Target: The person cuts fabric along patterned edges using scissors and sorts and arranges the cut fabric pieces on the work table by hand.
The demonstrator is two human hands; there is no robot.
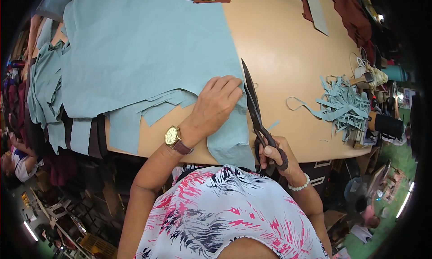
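Observation:
A broad sheet of pale blue-green fabric (144, 52) covers the left part of the table, apparently in layers, with narrow strips sticking out below it. My left hand (218, 103) lies over its right edge, fingers bent and close together on the cloth; the fingertips are partly hidden. In my right hand (279, 155) is a pair of large dark shears (254, 108), my thumb and fingers through the handles. The blades point away from me along the fabric's right edge, close to my left fingers. They look nearly closed.
On the tan table (279, 47), a tangled heap of fabric strips (344, 106) sits at the right. A brush (362, 79) lies beside it. Brown cloth (351, 16) and light pattern pieces (317, 13) are at the far edge. Another person (20, 160) is at the far left.

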